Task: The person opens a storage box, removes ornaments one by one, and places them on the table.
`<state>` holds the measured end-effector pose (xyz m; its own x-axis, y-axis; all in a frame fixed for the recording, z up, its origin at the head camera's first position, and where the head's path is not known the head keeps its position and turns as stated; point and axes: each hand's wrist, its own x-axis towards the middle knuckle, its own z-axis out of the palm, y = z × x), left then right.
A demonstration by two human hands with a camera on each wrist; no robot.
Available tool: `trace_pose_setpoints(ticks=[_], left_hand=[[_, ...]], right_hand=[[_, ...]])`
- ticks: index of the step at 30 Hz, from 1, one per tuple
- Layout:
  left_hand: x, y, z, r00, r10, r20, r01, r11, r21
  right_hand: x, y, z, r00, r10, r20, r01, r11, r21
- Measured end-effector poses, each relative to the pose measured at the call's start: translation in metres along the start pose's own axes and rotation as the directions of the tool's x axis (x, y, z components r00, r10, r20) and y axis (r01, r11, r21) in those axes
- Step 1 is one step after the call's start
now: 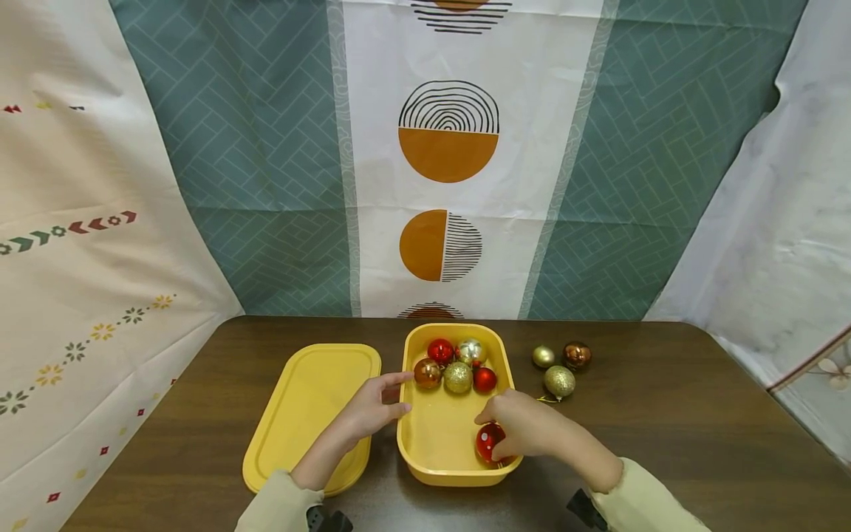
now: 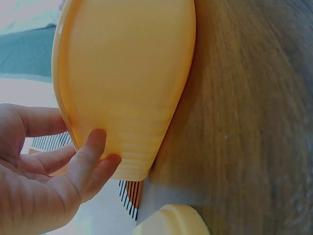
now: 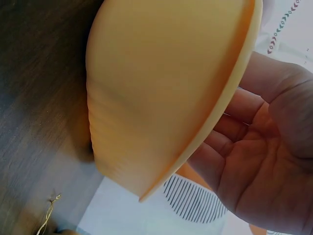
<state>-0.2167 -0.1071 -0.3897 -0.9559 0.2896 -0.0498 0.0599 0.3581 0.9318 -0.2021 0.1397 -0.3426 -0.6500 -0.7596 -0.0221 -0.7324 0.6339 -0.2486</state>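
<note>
A yellow plastic box [image 1: 439, 447] stands on the table between the two hands. My right hand [image 1: 528, 425] reaches over its right rim and holds a shiny red Christmas ball [image 1: 488, 442] with white dots, low in the front right corner. In the right wrist view the box wall hides that ball. At the left rim, my left hand [image 1: 372, 406] touches the box with spread, relaxed fingers, some over the rim and others against the outer wall [image 2: 127, 73]. Toward the back of the box lie a copper ball [image 1: 428, 374], a gold glitter ball [image 1: 457, 377], a silver ball [image 1: 470, 351] and red balls [image 1: 484, 380].
A yellow lid [image 1: 312, 414] lies flat left of the box, under the left forearm. Right of the box are a small gold ball [image 1: 543, 357], a brown ball [image 1: 577, 355] and a glitter ball [image 1: 560, 382] with a gold string. Patterned cloth [image 1: 445, 185] hangs behind the table.
</note>
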Motion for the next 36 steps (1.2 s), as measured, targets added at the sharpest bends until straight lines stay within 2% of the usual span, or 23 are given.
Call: trace_pose_setpoints(ticks=[17, 24, 29, 33, 36], left_hand=[[0.0, -0.001, 0.0, 1.0, 0.011, -0.006, -0.011, 1.0, -0.002], [0.0, 0.0, 0.0, 1.0, 0.007, 0.0, -0.007, 1.0, -0.012], [-0.001, 0.002, 0.001, 1.0, 0.007, -0.006, -0.007, 1.0, -0.013], [-0.001, 0.003, 0.001, 1.0, 0.005, -0.008, -0.005, 1.0, -0.006], [-0.001, 0.002, 0.001, 1.0, -0.007, -0.007, 0.007, 1.0, -0.004]], right_hand=[[0.003, -0.001, 0.004, 1.0, 0.019, -0.018, -0.021, 0.997, -0.071], [0.0, 0.001, 0.003, 0.999, -0.031, -0.04, 0.03, 0.999, -0.036], [-0.006, 0.007, -0.001, 0.988, -0.041, -0.148, 0.046, 0.998, 0.031], [-0.012, 0.016, -0.004, 0.96, -0.009, -0.279, 0.027, 0.998, 0.06], [-0.018, 0.022, -0.007, 0.936, 0.053, -0.348, -0.015, 0.994, 0.111]])
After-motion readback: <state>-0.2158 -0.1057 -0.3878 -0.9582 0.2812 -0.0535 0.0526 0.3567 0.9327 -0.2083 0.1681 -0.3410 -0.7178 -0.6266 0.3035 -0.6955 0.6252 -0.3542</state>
